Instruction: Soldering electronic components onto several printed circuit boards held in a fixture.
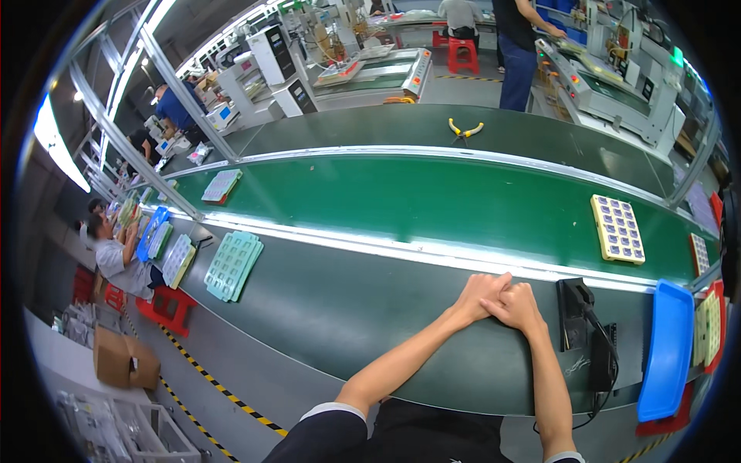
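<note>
My left hand (479, 296) and my right hand (518, 305) rest together above the dark green worktop (370, 301), close to the light metal rail (417, 248). Both are closed, pressed against each other, with the right thumb lying across the left hand. Nothing shows between them, though the undersides of the fingers are hidden. Just right of my right hand stands a black tool stand (573, 312) with a black corded tool (588, 302) resting at it.
Behind the rail, a green conveyor belt (370, 197) carries a cream tray of small parts (617, 229). Stacked mint-green trays (233, 266) lie left; a blue tray (665, 347) lies right. Yellow-handled pliers (465, 130) rest on the far ledge. Co-workers stand or sit farther off.
</note>
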Demonstrator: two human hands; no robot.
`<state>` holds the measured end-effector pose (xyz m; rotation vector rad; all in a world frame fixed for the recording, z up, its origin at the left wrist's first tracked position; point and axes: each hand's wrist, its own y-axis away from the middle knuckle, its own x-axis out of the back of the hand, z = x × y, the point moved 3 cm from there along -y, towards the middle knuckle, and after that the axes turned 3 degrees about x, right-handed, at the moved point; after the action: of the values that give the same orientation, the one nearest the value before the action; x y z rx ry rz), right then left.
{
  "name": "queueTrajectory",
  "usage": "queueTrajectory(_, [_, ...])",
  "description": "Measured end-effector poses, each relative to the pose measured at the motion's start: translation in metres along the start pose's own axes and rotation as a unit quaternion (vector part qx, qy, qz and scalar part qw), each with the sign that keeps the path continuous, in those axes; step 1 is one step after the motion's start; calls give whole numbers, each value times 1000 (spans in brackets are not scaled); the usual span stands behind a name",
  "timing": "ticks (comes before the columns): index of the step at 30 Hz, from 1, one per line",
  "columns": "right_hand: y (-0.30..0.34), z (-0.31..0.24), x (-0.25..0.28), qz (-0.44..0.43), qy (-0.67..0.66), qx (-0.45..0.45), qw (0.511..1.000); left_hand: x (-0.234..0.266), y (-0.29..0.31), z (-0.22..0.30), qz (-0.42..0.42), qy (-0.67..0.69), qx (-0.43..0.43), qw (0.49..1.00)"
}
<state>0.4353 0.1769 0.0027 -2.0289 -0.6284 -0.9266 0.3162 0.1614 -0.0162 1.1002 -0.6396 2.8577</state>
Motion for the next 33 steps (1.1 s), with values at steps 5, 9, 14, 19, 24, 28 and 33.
queueTrajectory(5, [3, 1, -2, -6, -8, -6, 1000, -1, 1, 1, 2, -6, 0, 1000])
queueTrajectory(9, [1, 2, -3, -6, -19, -15, 1000, 0, 1, 0, 4, -5, -1, 1000])
queueTrajectory(14, [3, 2, -1, -1, -17, -13, 1000, -2, 0, 1, 4, 1, -1, 1000])
queueTrajectory(19, [2, 2, -3, 0, -14, -15, 1000, 1, 1, 3, 11, 2, -11, 1000])
queueTrajectory(24, [2, 4, -3, -6, -17, -15, 1000, -1, 0, -1, -5, 0, 2, 1000])
queueTrajectory(28, [3, 4, -4, -11, -8, -18, 1000, -1, 0, -2, -4, -2, 3, 1000])
queueTrajectory(33, [3, 4, -4, -3, -15, -7, 1000, 0, 1, 0, -7, 0, 4, 1000])
